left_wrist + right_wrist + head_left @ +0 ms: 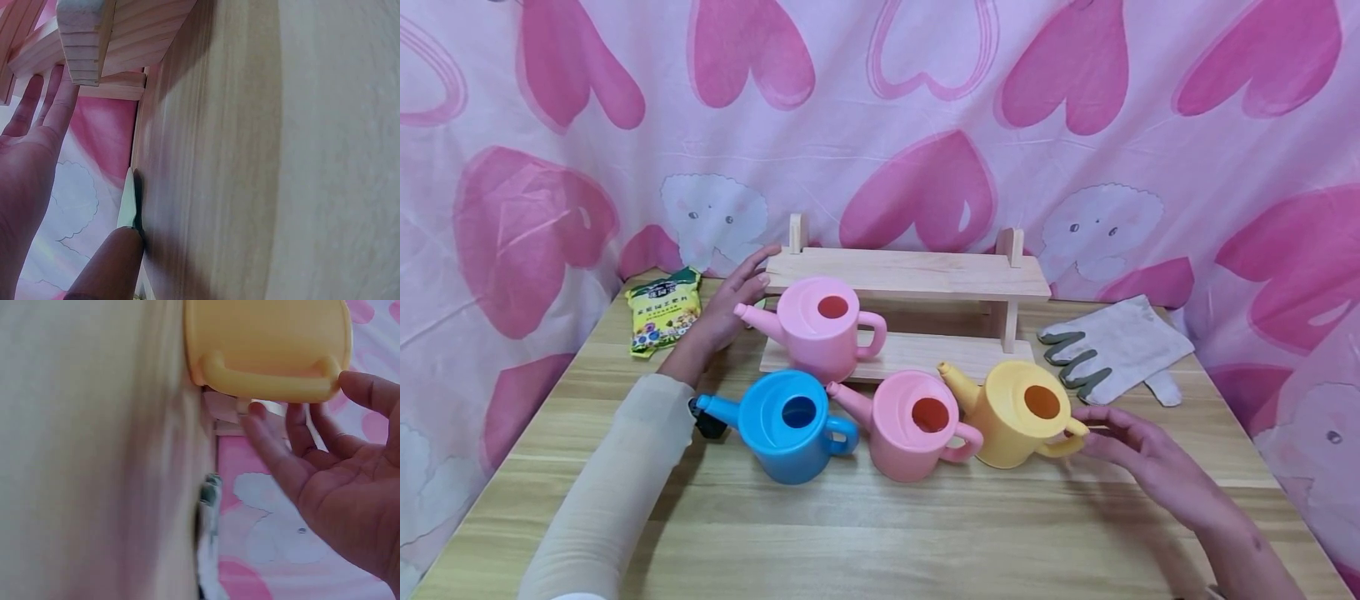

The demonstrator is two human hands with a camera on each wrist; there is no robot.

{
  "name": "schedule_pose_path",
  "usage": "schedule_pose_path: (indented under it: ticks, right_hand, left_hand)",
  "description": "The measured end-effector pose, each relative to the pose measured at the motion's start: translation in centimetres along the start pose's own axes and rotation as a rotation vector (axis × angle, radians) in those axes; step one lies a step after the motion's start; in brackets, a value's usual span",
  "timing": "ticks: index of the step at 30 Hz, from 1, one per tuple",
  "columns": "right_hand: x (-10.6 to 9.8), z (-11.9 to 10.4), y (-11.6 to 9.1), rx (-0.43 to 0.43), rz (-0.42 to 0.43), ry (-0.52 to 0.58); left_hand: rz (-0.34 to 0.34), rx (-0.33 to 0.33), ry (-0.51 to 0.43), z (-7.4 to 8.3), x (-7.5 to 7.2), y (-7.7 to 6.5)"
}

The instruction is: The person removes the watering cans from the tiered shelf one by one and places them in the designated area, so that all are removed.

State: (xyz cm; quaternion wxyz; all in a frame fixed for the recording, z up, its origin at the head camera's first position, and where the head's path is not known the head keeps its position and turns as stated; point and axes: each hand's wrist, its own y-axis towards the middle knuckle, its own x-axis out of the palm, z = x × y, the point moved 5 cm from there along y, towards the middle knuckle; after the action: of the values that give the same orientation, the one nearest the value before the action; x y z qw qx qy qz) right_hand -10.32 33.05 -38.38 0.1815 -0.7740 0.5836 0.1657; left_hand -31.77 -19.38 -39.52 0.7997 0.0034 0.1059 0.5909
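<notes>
My left hand [726, 308] is at the left end of a two-tier wooden shelf [910, 273], its straight fingers reaching the upper board's edge. My right hand [1157, 467] is beside the handle of a yellow watering can [1003, 427]. In the right wrist view the thumb meets one end of that handle [269, 384], and the loosely bent fingers spread behind it. A blue watering can [790, 457] and a pink watering can [898, 454] stand left of the yellow one. Another pink watering can [816, 343] stands at the lower board's left; its base is partly hidden.
A yellow printed packet [664, 315] lies at the back left of the table [880, 533]. Grey-white work gloves [1120, 350] lie right of the shelf. A small black object [709, 425] shows by the left sleeve. Heart-patterned pink fabric [917, 192] hangs behind.
</notes>
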Motion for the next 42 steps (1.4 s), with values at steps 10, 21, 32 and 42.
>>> schedule_pose_path:
  ticks: [10,21,32,42]
  right_hand:
    - [-2.3,-5.0,2.1,-0.161,0.142,-0.236]
    - [-1.8,-11.9,5.7,-0.284,0.14,-0.289]
    - [2.6,-16.5,9.7,-0.22,-0.123,-0.391]
    - [6.8,-19.2,14.0,-0.307,-0.291,-0.443]
  left_hand:
    - [0.009,-0.014,0.004,0.1,0.2,0.1]
    - [0.001,-0.008,0.011,-0.2,0.1,0.2]
    - [0.003,-0.003,0.016,-0.1,-0.1,0.0]
    - [-0.001,0.006,0.003,0.0,-0.2,0.2]
